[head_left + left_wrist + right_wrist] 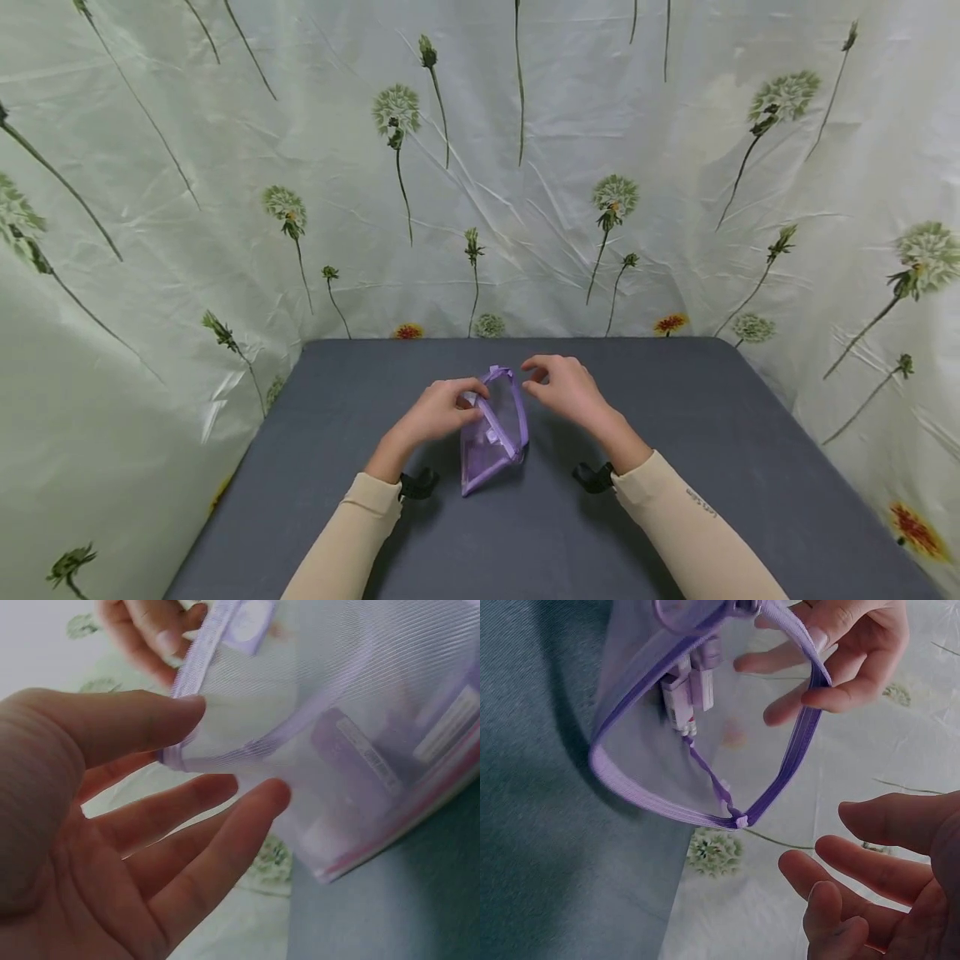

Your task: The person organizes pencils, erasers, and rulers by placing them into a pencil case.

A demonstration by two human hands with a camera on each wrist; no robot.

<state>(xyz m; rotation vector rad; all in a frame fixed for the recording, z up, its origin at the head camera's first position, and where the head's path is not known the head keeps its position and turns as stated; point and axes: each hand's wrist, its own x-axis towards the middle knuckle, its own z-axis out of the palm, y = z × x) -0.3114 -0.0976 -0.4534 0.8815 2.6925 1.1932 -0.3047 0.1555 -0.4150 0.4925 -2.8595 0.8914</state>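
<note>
A purple see-through mesh zip pouch is held up over the dark table, its zipped mouth spread wide. My left hand pinches one edge of that mouth between thumb and fingers; in the left wrist view the thumb lies on the zip band. Just off the opposite edge, my right hand has loosely bent fingers with nothing between them. Inside the pouch, the right wrist view shows small purple-and-white pieces and a thin purple ribbon running to the mouth's corner.
The dark grey table spreads out around both hands. Behind and beside it hangs a pale curtain printed with dandelions. Each wrist wears a black strap below a cream sleeve.
</note>
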